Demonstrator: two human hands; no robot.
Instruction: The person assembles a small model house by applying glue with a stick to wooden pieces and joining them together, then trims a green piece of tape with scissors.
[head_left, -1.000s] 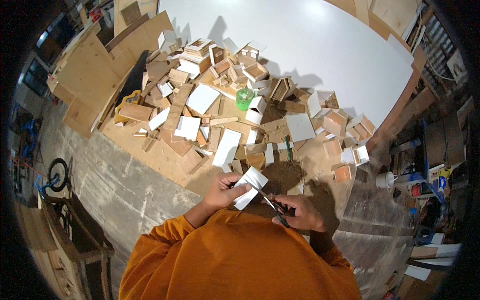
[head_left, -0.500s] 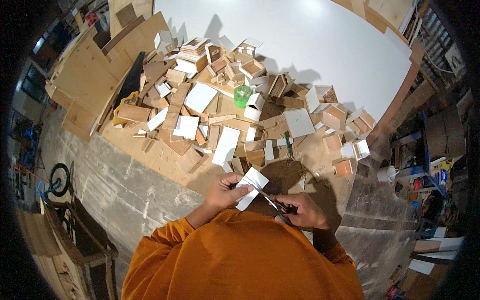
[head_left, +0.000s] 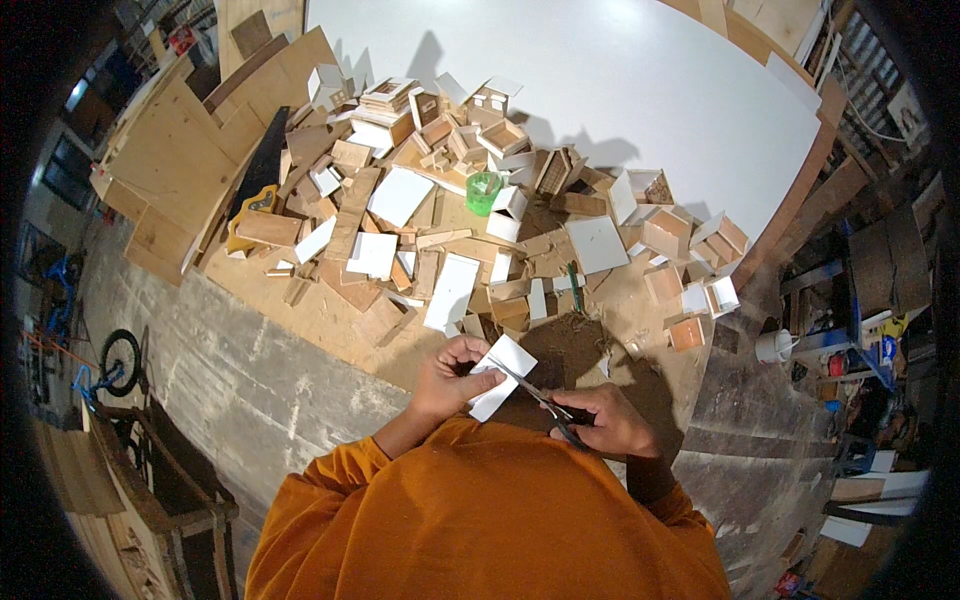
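A small white rectangular sheet (head_left: 516, 356), like card or thin board, is pinched between the thumb and fingers of my left hand (head_left: 445, 384). My right hand (head_left: 612, 420) grips dark-handled scissors (head_left: 540, 396) by their loops. The scissor blades lie across the sheet, close to my left thumb, and look nearly closed. Both hands are held in front of my orange top, just off the near edge of the wooden worktable (head_left: 300, 325).
Wood offcuts, white panels and small box-like models crowd the table. Among them are a green container (head_left: 482, 192) and a yellow-handled saw (head_left: 254, 212). A large white board (head_left: 640, 90) spans the back. A wooden frame (head_left: 170, 500) stands at lower left.
The scissor blades have come closer together on the sheet. Both hands stay in nearly the same place.
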